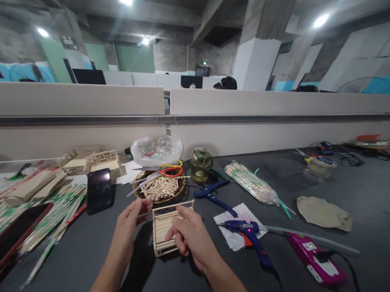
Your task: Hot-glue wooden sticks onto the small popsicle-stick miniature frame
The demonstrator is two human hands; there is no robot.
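A small bed-like frame of thin wooden sticks (162,228) lies on the dark table in front of me, with a slatted base and a raised rail along its far side. My left hand (133,217) is just left of it, fingers loosely bent and apart, holding nothing that I can see. Over the frame's right side is my right hand (190,234), its index finger reaching to the far rail and its other fingers partly bent above the slats. Whether those fingertips touch the wood I cannot tell. My right hand hides the frame's right edge.
Behind the frame stands a basket (184,184) of short sticks, with scissors (171,169) across it. A blue glue gun (241,227), its light on, lies on paper at the right, near blue cutters (216,197). Phones (98,191) and bagged sticks (55,211) lie left.
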